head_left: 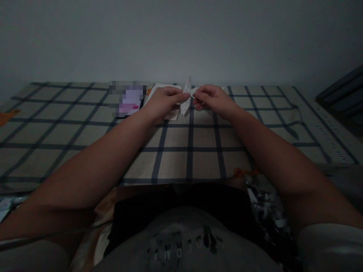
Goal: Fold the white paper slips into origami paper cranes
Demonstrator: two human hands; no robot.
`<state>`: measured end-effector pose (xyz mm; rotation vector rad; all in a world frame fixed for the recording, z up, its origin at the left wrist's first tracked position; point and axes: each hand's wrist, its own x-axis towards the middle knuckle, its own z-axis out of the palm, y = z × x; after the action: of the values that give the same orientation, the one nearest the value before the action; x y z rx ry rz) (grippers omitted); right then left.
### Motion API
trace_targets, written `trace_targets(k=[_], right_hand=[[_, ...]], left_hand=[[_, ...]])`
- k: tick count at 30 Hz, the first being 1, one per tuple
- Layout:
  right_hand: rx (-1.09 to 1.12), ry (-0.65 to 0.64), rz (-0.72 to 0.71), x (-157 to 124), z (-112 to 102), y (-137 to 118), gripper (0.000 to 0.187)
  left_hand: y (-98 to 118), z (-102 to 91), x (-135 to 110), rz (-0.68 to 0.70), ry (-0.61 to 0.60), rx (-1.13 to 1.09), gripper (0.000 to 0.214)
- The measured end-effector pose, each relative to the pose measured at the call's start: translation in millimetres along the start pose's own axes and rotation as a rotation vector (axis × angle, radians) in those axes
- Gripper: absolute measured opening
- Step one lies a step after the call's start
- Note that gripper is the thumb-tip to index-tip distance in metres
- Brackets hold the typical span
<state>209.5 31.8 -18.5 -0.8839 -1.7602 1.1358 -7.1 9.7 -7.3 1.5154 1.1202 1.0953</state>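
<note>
Over the far middle of the table, my left hand [168, 100] pinches a narrow piece of folded white paper [185, 107] between thumb and fingers. The paper stands nearly upright, with pointed ends and faint markings. Just to its right, my right hand [213, 96] has its thumb and fingertips closed on a small white flap [193, 91]. That flap appears to belong to the folded paper, though I cannot make out the join. Beneath and behind my left hand lies a flat white sheet [155, 90], partly covered by it.
A phone [132, 100] with a lit purple screen, partly pixelated, lies left of the white sheet. A checked cloth [176, 158] covers the table, which meets a plain wall [181, 41]. Orange pieces [8, 116] show at the left edge. A dark slatted object [344, 96] stands at right.
</note>
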Motion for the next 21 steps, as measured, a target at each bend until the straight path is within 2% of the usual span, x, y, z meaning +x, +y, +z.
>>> trace_targets(k=[4,8,15,19,21], right_hand=[[-0.081,-0.076,-0.045,-2,2,-3,0.039],[-0.117,-0.094,-0.072,-4,1,-7,0.037],[-0.133,-0.096,-0.07,-4,-1,-8,0.035],[-0.148,-0.058,-0.102,-2,-2,-5,0.036],[-0.148,-0.031,-0.105,-1,-2,-4,0.037]], left_hand=[[-3,3.0,0,0.032,-0.006,-0.05,0.028],[1,5.7,-5,-0.013,0.001,-0.012,0.025],[3,10.9,-7,-0.047,-0.029,-0.018,0.029],[0,11.3,-4,-0.026,-0.033,-0.057,0.034],[0,9.5,-3,-0.024,-0.024,-0.055,0.029]])
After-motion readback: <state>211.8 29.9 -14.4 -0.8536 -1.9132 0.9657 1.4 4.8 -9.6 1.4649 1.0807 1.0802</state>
